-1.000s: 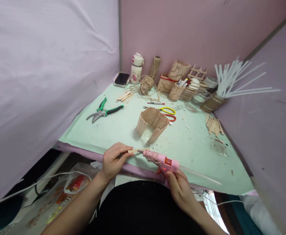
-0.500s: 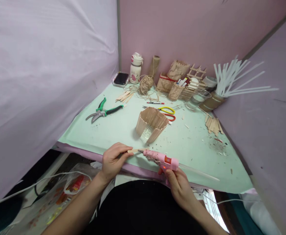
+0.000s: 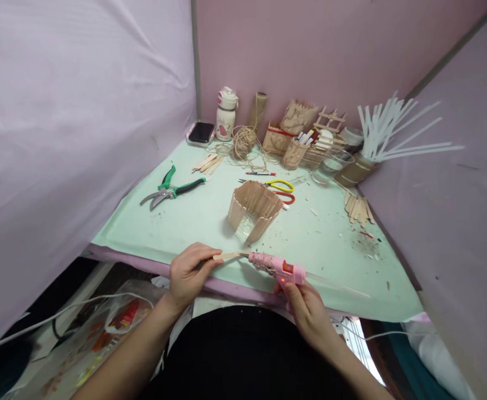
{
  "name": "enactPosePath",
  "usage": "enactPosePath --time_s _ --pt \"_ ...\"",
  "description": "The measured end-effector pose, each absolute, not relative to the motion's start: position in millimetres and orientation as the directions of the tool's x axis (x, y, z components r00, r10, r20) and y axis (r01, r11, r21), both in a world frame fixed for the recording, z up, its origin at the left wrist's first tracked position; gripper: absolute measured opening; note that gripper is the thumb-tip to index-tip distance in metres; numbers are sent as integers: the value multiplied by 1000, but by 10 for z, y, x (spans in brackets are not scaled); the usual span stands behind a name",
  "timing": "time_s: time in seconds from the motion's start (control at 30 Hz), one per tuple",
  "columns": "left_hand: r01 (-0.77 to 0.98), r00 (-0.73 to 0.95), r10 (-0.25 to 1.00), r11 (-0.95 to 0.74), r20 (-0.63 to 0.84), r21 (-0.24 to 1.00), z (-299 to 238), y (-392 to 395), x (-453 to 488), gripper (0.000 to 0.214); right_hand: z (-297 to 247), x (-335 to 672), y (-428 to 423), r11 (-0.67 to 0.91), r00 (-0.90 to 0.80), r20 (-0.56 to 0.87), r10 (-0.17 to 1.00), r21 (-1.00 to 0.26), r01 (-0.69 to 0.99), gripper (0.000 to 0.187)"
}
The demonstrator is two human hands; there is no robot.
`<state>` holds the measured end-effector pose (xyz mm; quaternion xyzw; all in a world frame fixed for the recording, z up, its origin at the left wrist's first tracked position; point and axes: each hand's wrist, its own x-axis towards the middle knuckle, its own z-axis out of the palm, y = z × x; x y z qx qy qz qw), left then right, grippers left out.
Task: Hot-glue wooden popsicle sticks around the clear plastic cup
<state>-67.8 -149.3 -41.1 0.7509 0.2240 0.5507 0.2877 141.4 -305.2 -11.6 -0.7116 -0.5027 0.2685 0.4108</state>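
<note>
Between thumb and fingers, my left hand pinches one end of a wooden craft stick. A pink hot glue gun is gripped in my right hand, its orange light lit and a clear glue stick jutting from its back. The gun's nozzle meets the stick near its right end. Just beyond my hands stands a container of upright craft sticks, with a gap at its front where a clear base shows.
Green-handled pruning shears lie at left, scissors behind the container. Along the back are a bottle, a twine ball, a marker cup and a pot of white glue sticks. Loose craft sticks lie at right.
The glue gun's nozzle has moved right along the craft stick, toward its far end. My left hand keeps its pinch. The whole view has shifted slightly.
</note>
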Motion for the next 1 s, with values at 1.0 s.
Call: enactPosePath --time_s 1.0 --pt "21 292 656 -732 696 681 -442 -1487 -681 11 -89 1509 -3055 -212 394 31 919 -803 557 55"
